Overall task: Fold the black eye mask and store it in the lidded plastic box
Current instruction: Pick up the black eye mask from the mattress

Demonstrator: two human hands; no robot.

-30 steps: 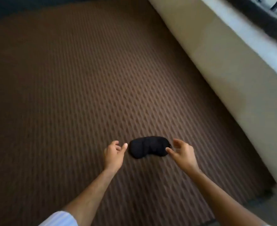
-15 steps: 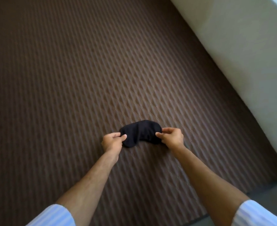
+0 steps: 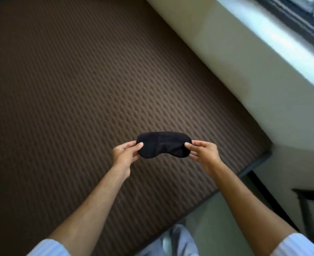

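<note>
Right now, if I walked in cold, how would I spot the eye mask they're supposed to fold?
Look at the big brown ribbed bedcover that fills most of the view, then at the two bare forearms that reach out over it. The black eye mask is stretched flat between the left hand and right hand, one end pinched in each. It is the only black, soft, bean-shaped thing there.

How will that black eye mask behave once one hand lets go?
Probably floppy: the eye mask is thin cloth, stretched flat between the left hand and right hand. Likely light, since fingertip pinches carry it. Unlikely to slip.
</note>
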